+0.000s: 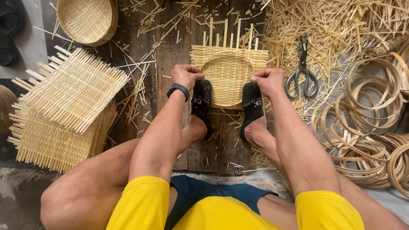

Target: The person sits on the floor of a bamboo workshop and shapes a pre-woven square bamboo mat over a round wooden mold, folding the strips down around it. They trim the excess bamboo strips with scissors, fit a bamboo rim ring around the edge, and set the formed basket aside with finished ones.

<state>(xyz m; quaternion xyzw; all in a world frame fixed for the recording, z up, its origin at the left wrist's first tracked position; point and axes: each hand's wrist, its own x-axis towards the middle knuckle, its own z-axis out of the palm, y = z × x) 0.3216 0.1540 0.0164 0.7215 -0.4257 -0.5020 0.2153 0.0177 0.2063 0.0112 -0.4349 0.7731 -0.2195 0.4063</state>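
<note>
Already pressed round at centre frame, the mat (228, 76) sits in a hoop pinned by both feet, left hand (186, 76) and right hand (268, 81) clenched on its rim, strip ends untrimmed, scissors (302, 72) idle right.

The one camera sat on my head and looked almost straight down past my chest and knees. It faced the wooden boards (170, 55) between my feet, close enough that my left hand (186, 76) and right hand (268, 81) filled the frame's middle. No second view shared the scene.
</note>
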